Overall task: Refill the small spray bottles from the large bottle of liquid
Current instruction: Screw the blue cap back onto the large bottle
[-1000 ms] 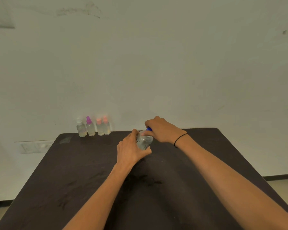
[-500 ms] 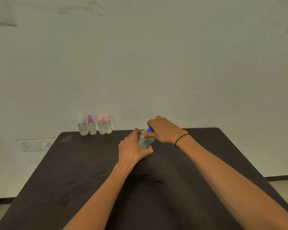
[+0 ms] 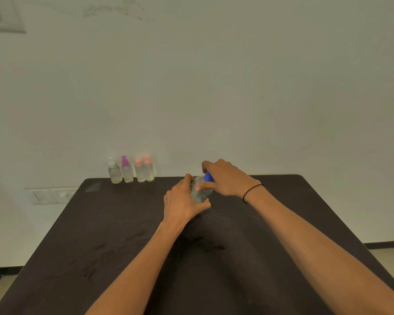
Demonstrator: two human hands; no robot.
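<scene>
A clear bottle [image 3: 199, 192] with a blue cap [image 3: 208, 177] stands near the far middle of the dark table [image 3: 123, 235]. My left hand [image 3: 183, 202] grips its body from the left. My right hand [image 3: 225, 177] curls over the top, its fingers around the blue cap. Much of the bottle is hidden by both hands. Several small spray bottles stand in a row at the table's far left edge against the wall: one with a white top [image 3: 114, 172], one with a purple top [image 3: 126, 170], and two with pink tops [image 3: 140, 170] [image 3: 149, 169].
A pale wall rises right behind the table. A wall socket plate [image 3: 52, 196] sits low on the wall to the left. Floor shows past the table's right edge [image 3: 391, 255]. A black band circles my right wrist [image 3: 250, 192].
My right hand has shifted a little on the blue cap, and more of the cap shows now. The left hand and the bottle stay where they were.
</scene>
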